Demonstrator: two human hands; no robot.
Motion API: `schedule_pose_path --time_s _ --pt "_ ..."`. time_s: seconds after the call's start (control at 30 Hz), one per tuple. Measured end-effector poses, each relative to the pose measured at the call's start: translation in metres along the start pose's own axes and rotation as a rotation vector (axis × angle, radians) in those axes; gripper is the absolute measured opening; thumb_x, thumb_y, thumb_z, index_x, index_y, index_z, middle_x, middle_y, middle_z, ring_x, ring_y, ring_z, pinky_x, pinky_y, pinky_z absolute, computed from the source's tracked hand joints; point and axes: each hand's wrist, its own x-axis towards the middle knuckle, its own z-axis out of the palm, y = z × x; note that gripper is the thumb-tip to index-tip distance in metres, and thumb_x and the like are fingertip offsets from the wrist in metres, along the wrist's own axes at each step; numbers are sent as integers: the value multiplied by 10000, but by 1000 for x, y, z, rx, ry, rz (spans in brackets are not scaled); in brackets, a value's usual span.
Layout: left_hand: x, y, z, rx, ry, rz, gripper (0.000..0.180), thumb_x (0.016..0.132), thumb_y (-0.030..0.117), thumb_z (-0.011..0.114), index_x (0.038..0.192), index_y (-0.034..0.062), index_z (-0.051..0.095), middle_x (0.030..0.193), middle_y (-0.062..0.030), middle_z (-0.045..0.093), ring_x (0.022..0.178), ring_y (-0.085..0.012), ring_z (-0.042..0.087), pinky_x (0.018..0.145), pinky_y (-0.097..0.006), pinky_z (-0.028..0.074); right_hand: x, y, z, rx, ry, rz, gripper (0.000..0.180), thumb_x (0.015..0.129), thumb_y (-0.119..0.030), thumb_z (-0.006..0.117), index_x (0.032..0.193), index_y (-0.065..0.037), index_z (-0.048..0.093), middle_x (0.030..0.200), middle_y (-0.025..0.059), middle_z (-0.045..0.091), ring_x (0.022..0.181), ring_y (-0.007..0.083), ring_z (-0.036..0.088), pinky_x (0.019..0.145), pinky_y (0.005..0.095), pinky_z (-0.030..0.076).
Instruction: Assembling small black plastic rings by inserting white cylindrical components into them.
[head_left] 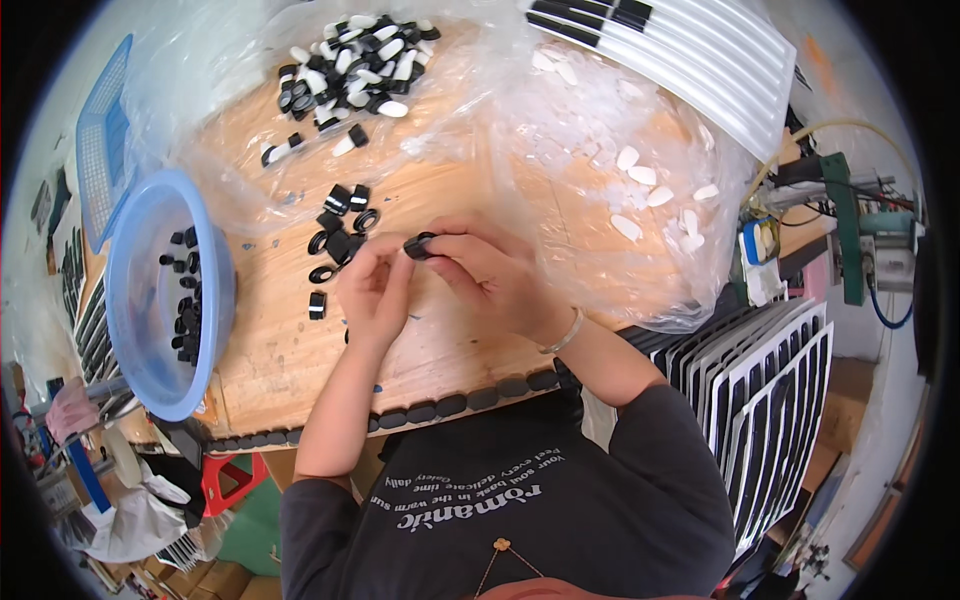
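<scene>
Between the fingertips of both hands, above the middle of the wooden table (290,370), is a small black ring-shaped part (418,246). My left hand (376,290) pinches its left side, while my right hand (500,275) grips it from the right with the fingers bent. Just left of my left hand lie several loose black ring parts (336,222), some round with a hole, some showing a white stripe. Farther back sits a heap of black parts with white oval pieces (355,65) on clear plastic film. What the fingers cover of the held part is hidden.
A blue basin (222,290) with small black parts stands at the left, near a blue basket (105,140). White oval pieces (627,228) lie on plastic film at the right. A white striped tray (690,60) is at the back right; striped panels (760,420) stand beside my right arm.
</scene>
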Motion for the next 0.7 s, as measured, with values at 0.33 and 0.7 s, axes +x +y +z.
schedule_pose_path --time_s 0.33,0.7 --pt "15 21 6 711 -62 763 523 678 -20 755 1161 -80 563 977 -212 660 822 -345 649 707 -357 534 5 -7 -5 -67 -37 -50 126 775 -39 696 888 -25 642 979 96 618 858 242 607 731 314 495" --pt "8 2 -10 44 70 341 506 746 -101 651 1222 -97 479 1166 -238 589 1115 -295 585 986 -369 426 -17 70 -128 -933 -126 602 169 724 -119 724 799 11 646 725 168 645 699 300 635 646 376 507"
